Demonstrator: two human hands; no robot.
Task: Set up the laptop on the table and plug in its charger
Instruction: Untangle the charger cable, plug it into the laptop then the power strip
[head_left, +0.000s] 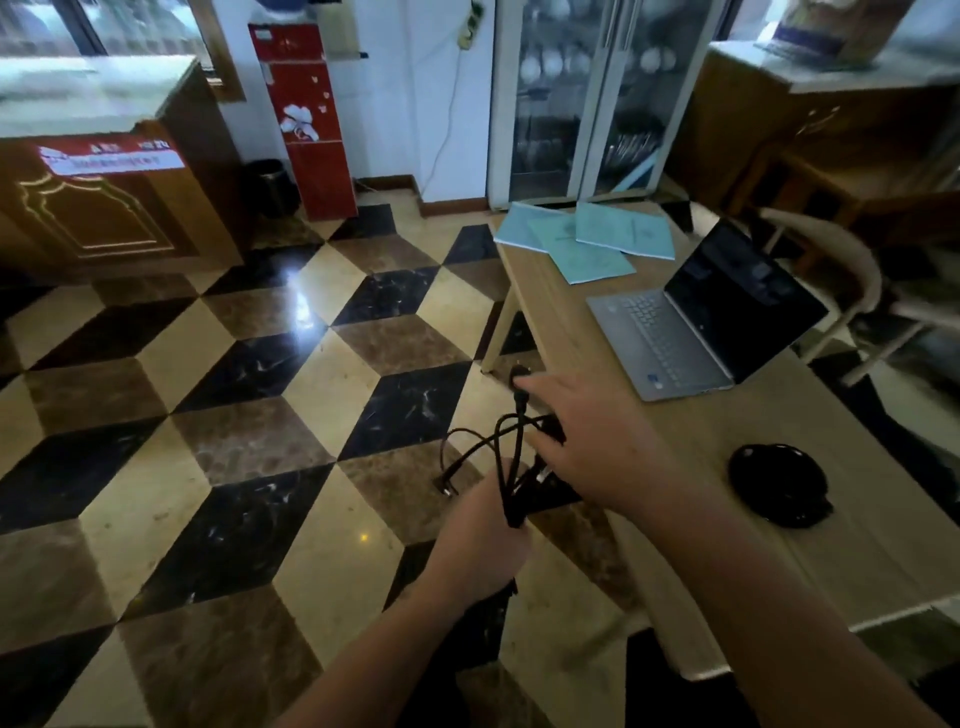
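Observation:
A silver laptop (691, 332) stands open with a dark screen on the light wooden table (831, 545) at the right. Both hands hold a tangled black charger cable (506, 462) beside the table's left edge, above the floor. My left hand (480, 540) is closed around the bunched cable from below. My right hand (582, 441) reaches across from the right and pinches the cable near its black plug (517, 376). The charger's loose end dangles at the left of the loops.
A black round object (779, 486) lies on the table near my right forearm. Green folders (587, 236) lie at the table's far end. A wooden chair (852, 280) stands behind the laptop. A power strip (470, 26) hangs on the far wall beside a red water dispenser (306, 119).

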